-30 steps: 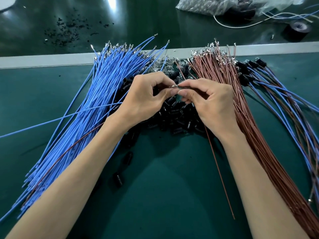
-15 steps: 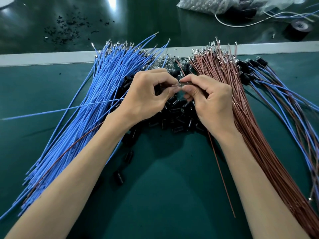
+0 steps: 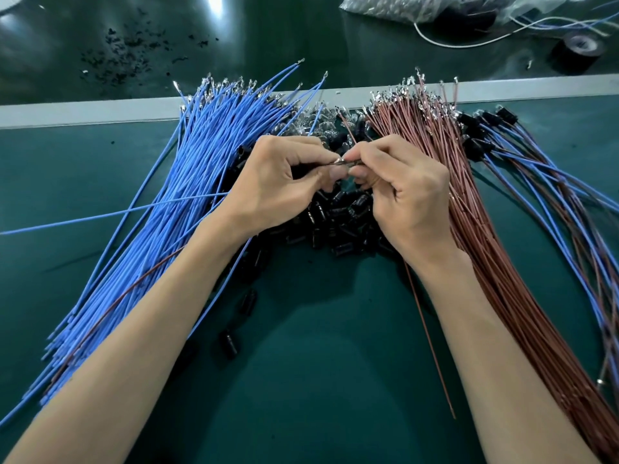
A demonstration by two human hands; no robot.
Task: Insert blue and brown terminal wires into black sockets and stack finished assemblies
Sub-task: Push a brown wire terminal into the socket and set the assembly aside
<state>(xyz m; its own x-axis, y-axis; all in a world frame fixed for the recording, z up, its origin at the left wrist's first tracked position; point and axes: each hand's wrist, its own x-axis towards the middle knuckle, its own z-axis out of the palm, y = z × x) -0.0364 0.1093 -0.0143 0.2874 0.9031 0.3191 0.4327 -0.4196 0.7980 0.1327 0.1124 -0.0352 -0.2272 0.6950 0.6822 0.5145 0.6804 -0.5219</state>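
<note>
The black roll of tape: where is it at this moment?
In the head view the black roll of tape lies at the far right, beyond the pale strip, to the right of the clear plastic bag.

The green bench (image 3: 318, 380) is carrying blue wires (image 3: 187, 182) on the left, black sockets (image 3: 338, 226) in the middle, brown wires (image 3: 502, 262) to their right, and finished assemblies (image 3: 552, 182) at the far right; a tape roll (image 3: 577, 51) is lying behind.
</note>
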